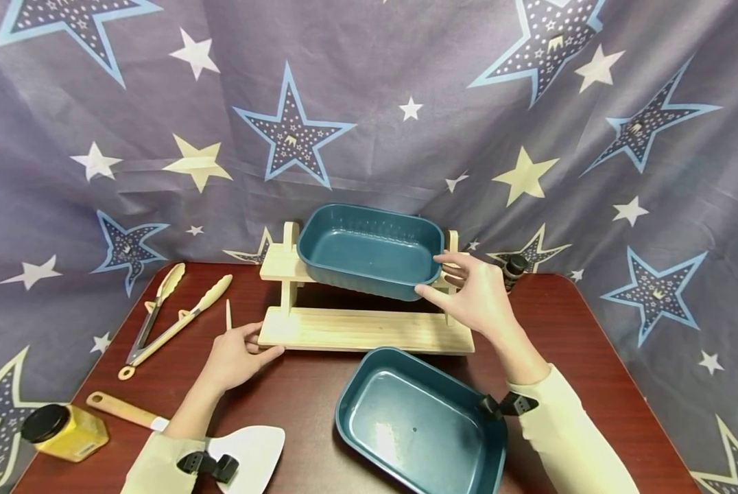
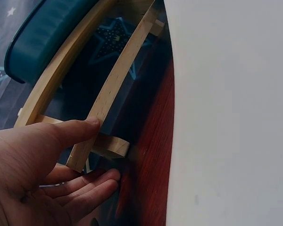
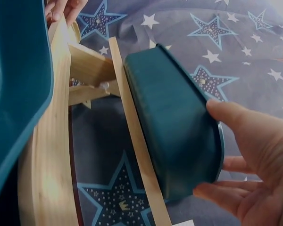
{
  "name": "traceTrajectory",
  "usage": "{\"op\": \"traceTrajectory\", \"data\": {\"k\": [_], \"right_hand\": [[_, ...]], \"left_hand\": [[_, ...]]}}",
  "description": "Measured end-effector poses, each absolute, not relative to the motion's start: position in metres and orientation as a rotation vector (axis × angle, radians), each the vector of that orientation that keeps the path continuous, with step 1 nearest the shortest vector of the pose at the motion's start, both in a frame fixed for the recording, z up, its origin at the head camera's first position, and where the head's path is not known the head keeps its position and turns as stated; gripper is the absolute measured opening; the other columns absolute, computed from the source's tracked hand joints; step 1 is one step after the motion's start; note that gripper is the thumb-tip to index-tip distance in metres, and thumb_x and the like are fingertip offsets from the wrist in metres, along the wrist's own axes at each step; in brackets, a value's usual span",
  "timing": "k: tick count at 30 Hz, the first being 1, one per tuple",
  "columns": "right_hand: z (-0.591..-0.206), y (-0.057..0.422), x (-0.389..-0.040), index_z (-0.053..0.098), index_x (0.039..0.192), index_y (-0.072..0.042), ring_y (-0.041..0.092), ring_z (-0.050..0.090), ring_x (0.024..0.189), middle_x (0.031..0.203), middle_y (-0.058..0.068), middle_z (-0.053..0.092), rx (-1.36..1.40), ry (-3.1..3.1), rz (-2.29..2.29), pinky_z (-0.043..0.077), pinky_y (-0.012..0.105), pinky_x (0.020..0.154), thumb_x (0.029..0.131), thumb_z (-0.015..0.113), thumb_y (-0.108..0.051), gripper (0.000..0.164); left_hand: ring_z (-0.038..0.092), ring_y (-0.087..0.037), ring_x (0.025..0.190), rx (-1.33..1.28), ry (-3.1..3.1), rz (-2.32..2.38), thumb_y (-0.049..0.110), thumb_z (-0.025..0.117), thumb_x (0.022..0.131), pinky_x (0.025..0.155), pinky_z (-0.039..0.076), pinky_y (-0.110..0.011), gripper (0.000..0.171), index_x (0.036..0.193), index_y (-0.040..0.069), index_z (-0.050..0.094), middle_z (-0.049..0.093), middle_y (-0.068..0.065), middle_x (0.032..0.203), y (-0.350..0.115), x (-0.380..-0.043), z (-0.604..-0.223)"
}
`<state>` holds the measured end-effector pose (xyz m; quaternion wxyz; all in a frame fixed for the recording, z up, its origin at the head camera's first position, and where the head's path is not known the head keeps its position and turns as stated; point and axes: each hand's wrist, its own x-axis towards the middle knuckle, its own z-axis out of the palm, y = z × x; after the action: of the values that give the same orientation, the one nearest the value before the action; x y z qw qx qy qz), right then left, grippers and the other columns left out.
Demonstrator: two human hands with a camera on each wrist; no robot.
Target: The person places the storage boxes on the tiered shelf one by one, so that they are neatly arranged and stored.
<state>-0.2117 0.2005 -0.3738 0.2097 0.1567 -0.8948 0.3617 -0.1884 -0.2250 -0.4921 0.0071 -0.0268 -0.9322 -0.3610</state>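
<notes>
A two-tier wooden rack (image 1: 363,331) stands at the back of the table. On its upper shelf rests a blue-green plastic basin (image 1: 372,255), tilted a little. My right hand (image 1: 479,293) holds the basin's right end, thumb at the near corner of the rim and fingers at the side; the right wrist view shows this hand (image 3: 254,160) around the basin's end (image 3: 174,122). With my left hand (image 1: 236,358) I grip the left end of the lower shelf. In the left wrist view, the thumb presses the shelf board (image 2: 115,84) and the other fingers lie beneath.
A second blue-green basin (image 1: 415,429) sits in front of the rack. Tongs (image 1: 177,322) lie at the left, with a white-bladed spatula (image 1: 254,449) below the left forearm. A yellow jar (image 1: 75,433) stands front left; a dark bottle (image 1: 514,269) stands behind my right hand.
</notes>
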Motion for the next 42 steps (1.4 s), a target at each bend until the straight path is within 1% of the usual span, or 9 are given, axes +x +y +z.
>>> {"op": "traceTrajectory", "data": {"k": [4,7,12,16,21,26,30,35,42], "right_hand": [[-0.374,0.206,-0.219,0.077,0.119,-0.006,0.028,0.082,0.096,0.118,0.015,0.079,0.5,-2.467,1.019,0.066,0.041,0.081,0.075,0.099,-0.031,0.055],[-0.373,0.211,-0.225,0.078,0.119,-0.006,0.029,0.082,0.097,0.119,0.015,0.079,0.541,-2.465,0.995,0.066,0.043,0.082,0.076,0.098,-0.029,0.053],[-0.37,0.215,-0.23,0.077,0.123,-0.007,0.031,0.08,0.105,0.13,0.015,0.076,0.525,-2.499,1.002,0.065,0.045,0.088,0.079,0.096,-0.028,0.052],[-0.369,0.213,-0.23,0.076,0.125,-0.008,0.031,0.078,0.113,0.137,0.015,0.072,0.495,-2.52,1.025,0.064,0.045,0.092,0.078,0.096,-0.031,0.056],[-0.371,0.206,-0.232,0.076,0.125,-0.005,0.034,0.072,0.125,0.139,0.019,0.07,0.493,-2.532,1.043,0.062,0.046,0.095,0.075,0.098,-0.033,0.061],[-0.373,0.208,-0.234,0.077,0.121,-0.007,0.037,0.062,0.139,0.141,0.02,0.069,0.475,-2.545,1.019,0.059,0.05,0.102,0.075,0.099,-0.033,0.057],[-0.372,0.211,-0.238,0.077,0.12,-0.009,0.035,0.066,0.135,0.144,0.018,0.068,0.475,-2.566,0.992,0.055,0.054,0.106,0.076,0.097,-0.036,0.055],[-0.374,0.217,-0.243,0.075,0.123,-0.009,0.033,0.073,0.124,0.153,0.015,0.062,0.481,-2.601,1.081,0.058,0.05,0.105,0.079,0.096,-0.032,0.054],[-0.375,0.221,-0.248,0.073,0.127,-0.007,0.037,0.071,0.126,0.156,0.017,0.058,0.512,-2.605,1.156,0.06,0.05,0.101,0.081,0.095,-0.026,0.055]], "left_hand": [[0.079,-0.023,0.091,-0.08,-2.917,-1.139,0.036,0.089,0.087,0.082,0.063,-0.041,0.073,0.14,-0.008,0.064,0.082,-0.017,0.101,-0.225,-0.188,-0.492],[0.079,-0.024,0.092,-0.074,-2.92,-1.137,0.036,0.089,0.087,0.083,0.063,-0.041,0.073,0.14,-0.008,0.064,0.081,-0.017,0.102,-0.225,-0.187,-0.491],[0.079,-0.024,0.092,-0.078,-2.92,-1.132,0.039,0.089,0.087,0.083,0.063,-0.041,0.074,0.139,-0.007,0.065,0.081,-0.017,0.101,-0.224,-0.186,-0.49],[0.081,-0.025,0.091,-0.098,-2.905,-1.139,0.039,0.089,0.086,0.081,0.063,-0.04,0.077,0.142,-0.007,0.063,0.082,-0.018,0.103,-0.224,-0.186,-0.49],[0.082,-0.027,0.092,-0.126,-2.876,-1.152,0.037,0.091,0.085,0.085,0.063,-0.044,0.085,0.15,-0.006,0.056,0.079,-0.023,0.116,-0.223,-0.188,-0.491],[0.082,-0.032,0.094,-0.162,-2.846,-1.204,0.031,0.093,0.083,0.086,0.064,-0.049,0.091,0.155,-0.006,0.05,0.071,-0.028,0.133,-0.222,-0.188,-0.491],[0.082,-0.032,0.094,-0.165,-2.838,-1.214,0.03,0.093,0.084,0.084,0.065,-0.047,0.09,0.154,-0.005,0.051,0.07,-0.028,0.135,-0.222,-0.188,-0.491],[0.082,-0.031,0.093,-0.166,-2.842,-1.192,0.031,0.093,0.084,0.085,0.065,-0.047,0.088,0.153,-0.005,0.052,0.074,-0.027,0.128,-0.223,-0.188,-0.492],[0.082,-0.03,0.093,-0.174,-2.844,-1.184,0.032,0.092,0.084,0.084,0.064,-0.048,0.088,0.153,-0.006,0.052,0.076,-0.026,0.121,-0.223,-0.188,-0.491]]}}
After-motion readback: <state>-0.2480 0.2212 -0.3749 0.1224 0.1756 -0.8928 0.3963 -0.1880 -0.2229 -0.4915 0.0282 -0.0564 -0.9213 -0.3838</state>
